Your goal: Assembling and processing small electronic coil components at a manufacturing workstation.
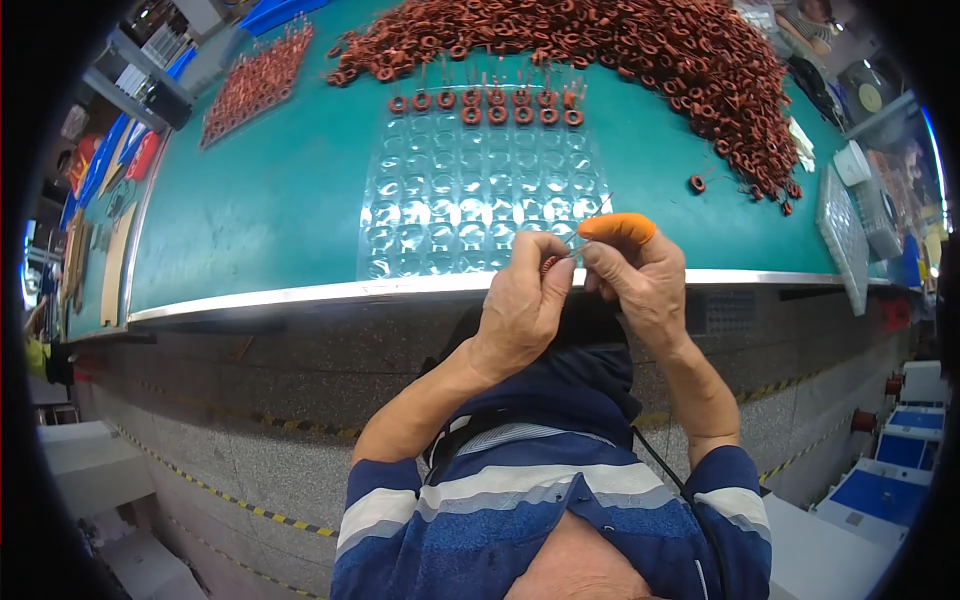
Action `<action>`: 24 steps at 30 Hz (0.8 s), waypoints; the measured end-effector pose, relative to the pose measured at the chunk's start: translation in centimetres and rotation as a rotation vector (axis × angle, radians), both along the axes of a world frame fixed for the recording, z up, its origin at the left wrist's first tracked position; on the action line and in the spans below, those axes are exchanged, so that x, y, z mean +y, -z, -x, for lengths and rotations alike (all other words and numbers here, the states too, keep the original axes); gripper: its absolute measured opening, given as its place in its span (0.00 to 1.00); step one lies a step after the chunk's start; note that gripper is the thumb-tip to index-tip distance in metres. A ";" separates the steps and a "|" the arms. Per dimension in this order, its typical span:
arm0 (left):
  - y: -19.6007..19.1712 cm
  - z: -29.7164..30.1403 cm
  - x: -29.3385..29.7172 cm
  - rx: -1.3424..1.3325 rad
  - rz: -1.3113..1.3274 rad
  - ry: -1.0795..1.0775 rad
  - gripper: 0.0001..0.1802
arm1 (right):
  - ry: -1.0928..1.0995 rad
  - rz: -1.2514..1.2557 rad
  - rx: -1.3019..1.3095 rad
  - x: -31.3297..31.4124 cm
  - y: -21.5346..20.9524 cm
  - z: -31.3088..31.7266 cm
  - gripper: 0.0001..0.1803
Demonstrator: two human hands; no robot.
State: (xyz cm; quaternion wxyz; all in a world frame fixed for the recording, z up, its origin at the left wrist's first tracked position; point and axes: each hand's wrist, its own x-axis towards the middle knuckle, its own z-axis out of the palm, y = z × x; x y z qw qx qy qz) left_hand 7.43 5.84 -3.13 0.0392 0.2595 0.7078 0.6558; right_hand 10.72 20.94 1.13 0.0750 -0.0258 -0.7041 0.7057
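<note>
Above the table's near edge, my left hand (522, 300) pinches a small copper-red wire-wound ring coil (549, 264) between thumb and fingers, which mostly cover it. My right hand (645, 290) is closed beside it, with an orange finger cot (620, 230) on its index finger. Thumb and that finger pinch the thin wire leads (603, 206) sticking up from the coil. Just beyond both hands lies a clear plastic tray (372, 235) with round pockets. Several similar coils (497, 115) sit in its far rows, their leads upright.
A large heap of red coils (560, 35) covers the green table's (260, 220) far side and curves down the right. One loose coil (697, 184) lies apart from it. A filled tray (258, 85) stands far left; stacked clear trays (843, 235) are at the right edge.
</note>
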 end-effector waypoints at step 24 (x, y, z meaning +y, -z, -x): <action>1.1 3.8 -2.4 0.350 0.154 -0.305 0.14 | -0.155 -0.858 0.154 -5.4 0.9 25.1 0.18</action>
